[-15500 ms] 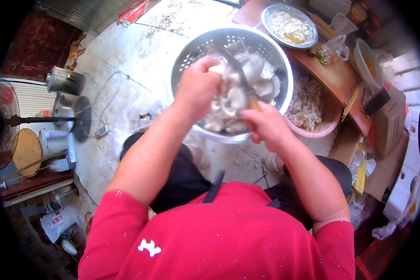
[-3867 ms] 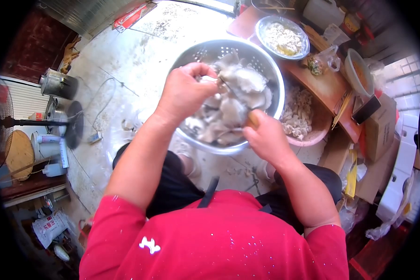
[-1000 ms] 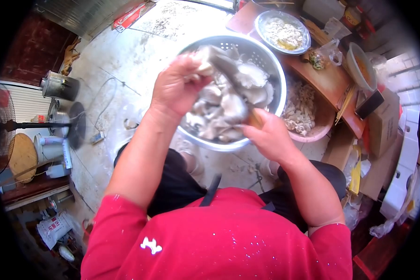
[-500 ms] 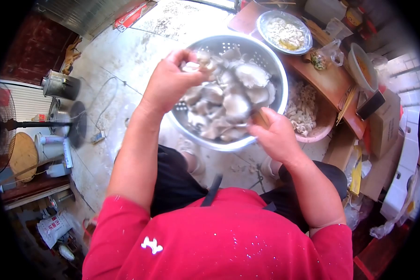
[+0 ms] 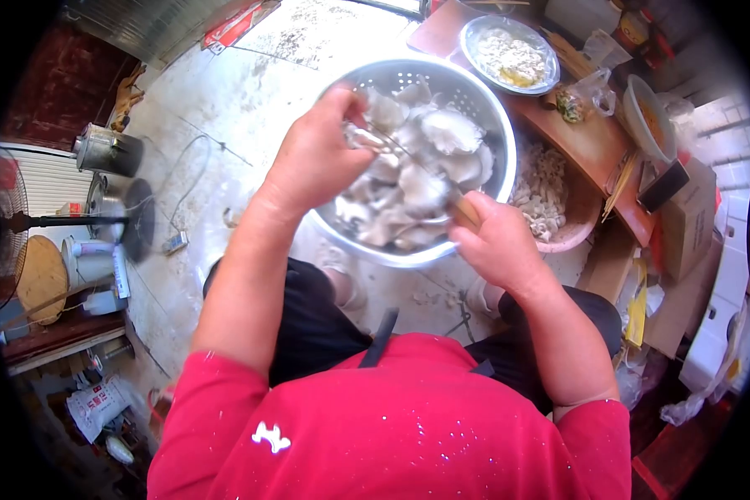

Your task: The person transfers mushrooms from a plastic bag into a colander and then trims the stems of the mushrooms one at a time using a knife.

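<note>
A metal colander [image 5: 508, 158] full of grey-white oyster mushrooms [image 5: 452, 133] sits in front of me, between and beyond my knees. Over its left side, my left hand [image 5: 321, 150] is closed, pinching an oyster mushroom [image 5: 363, 138] between thumb and fingers. My right hand [image 5: 496, 242], at the near right rim, grips a knife [image 5: 467, 212] by its light wooden handle. The thin blade, partly blurred, slants over the mushrooms toward the piece in my left hand.
Right of the colander, a pink basin [image 5: 579, 225] holds mushroom pieces, partly under a wooden board [image 5: 575, 137]. A bowl [image 5: 550, 79] of pale pieces and thin sticks [image 5: 621, 187] lie there. At left stand a fan [image 5: 8, 221] and a metal pot [image 5: 112, 152].
My left hand has moved slightly right and down with its mushroom, closer to the knife. The blade now shows as a thin line toward that hand. The colander has barely shifted.
</note>
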The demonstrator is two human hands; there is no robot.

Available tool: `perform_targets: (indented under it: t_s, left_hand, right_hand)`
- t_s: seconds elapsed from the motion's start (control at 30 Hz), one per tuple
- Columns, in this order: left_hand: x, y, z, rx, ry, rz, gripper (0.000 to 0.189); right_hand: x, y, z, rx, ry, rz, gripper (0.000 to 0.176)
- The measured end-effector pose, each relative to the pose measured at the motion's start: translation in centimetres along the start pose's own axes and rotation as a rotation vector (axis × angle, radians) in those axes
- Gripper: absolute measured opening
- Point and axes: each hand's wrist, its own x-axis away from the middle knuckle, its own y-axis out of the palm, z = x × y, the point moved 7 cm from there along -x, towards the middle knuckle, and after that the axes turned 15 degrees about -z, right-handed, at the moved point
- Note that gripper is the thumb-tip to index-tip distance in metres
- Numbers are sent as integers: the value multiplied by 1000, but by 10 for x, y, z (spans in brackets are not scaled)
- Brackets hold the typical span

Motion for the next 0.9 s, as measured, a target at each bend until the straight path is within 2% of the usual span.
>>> perform_targets:
  t_s: [0.2,0.27,0.4,0.57,0.83,0.9]
  left_hand:
    - [2,6,5,-123,-11,-7,43]
    - [3,4,9,-162,80,107,43]
    - [5,9,13,-120,52,93,44]
    - [8,25,29,-94,148,5,43]
    - [7,29,27,-162,183,10,38]
    - [7,27,26,-191,177,20,37]
  right_hand:
    - [-1,3,3,57,65,-3,20]
    - [-2,3,3,60,75,-10,20]
    - [-3,4,3,40,103,-30,21]
    - [-4,3,7,37,114,-20,22]
    - [-7,5,10,16,113,-40,23]
    - [-8,11,14,-213,169,-147,23]
